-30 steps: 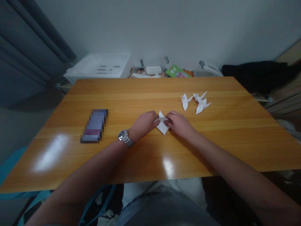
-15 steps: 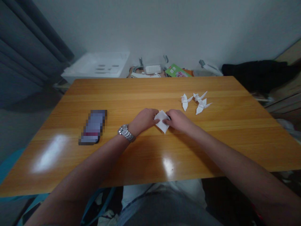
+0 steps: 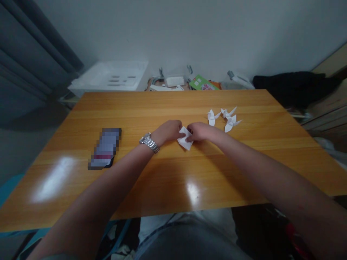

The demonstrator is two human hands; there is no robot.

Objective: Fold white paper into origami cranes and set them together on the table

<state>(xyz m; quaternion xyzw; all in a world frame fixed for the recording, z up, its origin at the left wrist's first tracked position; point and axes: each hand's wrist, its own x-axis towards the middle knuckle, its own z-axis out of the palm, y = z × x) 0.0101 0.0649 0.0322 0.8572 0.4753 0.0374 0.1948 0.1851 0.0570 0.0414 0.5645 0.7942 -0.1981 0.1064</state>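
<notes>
A small folded white paper, roughly diamond-shaped, is held between my two hands over the middle of the table. My left hand, with a metal watch on its wrist, pinches the paper's left side, thumb on top. On the opposite side my right hand grips it, its thumb lying on the paper and the other fingers tucked behind. The fingers partly cover the upper folds. Beyond my right hand lie three white paper cranes, one apart on the left and two close together.
The wooden table spans the view. A phone, its screen blurred out, lies to the left. Past the far edge are a white tray-like container, a green packet and dark cloth.
Both hands have drawn slightly closer together on the paper, and it looks more bent and turned. My right thumb reaches further across it. The view has shifted a little.
</notes>
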